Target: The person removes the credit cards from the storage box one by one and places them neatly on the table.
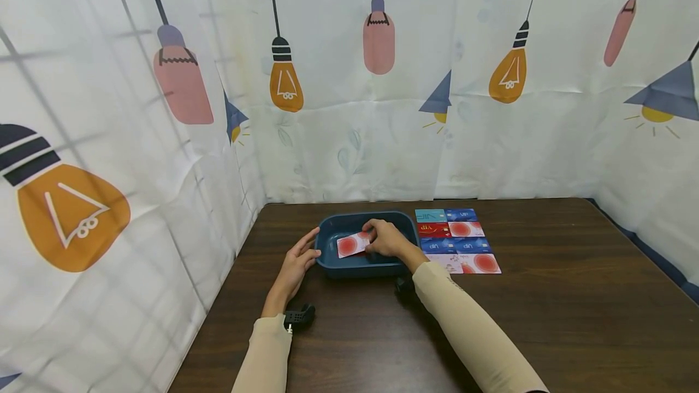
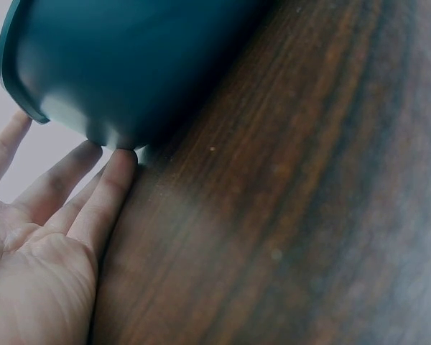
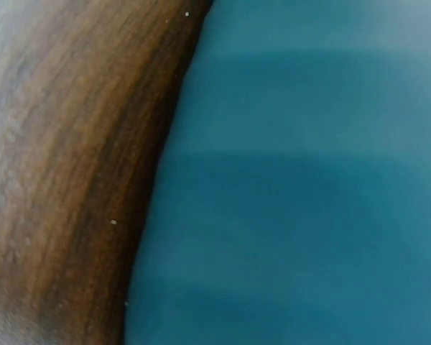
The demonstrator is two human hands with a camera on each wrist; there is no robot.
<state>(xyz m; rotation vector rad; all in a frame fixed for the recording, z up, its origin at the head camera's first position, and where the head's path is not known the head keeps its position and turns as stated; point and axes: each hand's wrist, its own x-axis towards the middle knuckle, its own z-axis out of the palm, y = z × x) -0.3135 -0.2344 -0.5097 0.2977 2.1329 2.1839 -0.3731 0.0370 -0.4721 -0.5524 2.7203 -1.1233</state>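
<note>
A blue plastic basin (image 1: 357, 271) stands on the table. Over its inside, my right hand (image 1: 389, 241) pinches a white and pink card (image 1: 347, 246) with a red round print, by its right end. Some red shows beneath that card, too small to make out. My left hand (image 1: 290, 270) rests its fingertips against the basin's left end. In the left wrist view the fingers (image 2: 109, 194) are nearly straight, touching the outer wall of the basin (image 2: 136, 65). The right wrist view shows only the basin wall (image 3: 294, 208) and wood; the right hand is out of it.
Right of the basin, several cards (image 1: 459, 246) in blue, red, teal and pink lie in two columns, close together. The dark wooden table (image 1: 568, 308) reaches back to a white curtain (image 1: 349, 156) printed with lamps, which also hangs along the left side.
</note>
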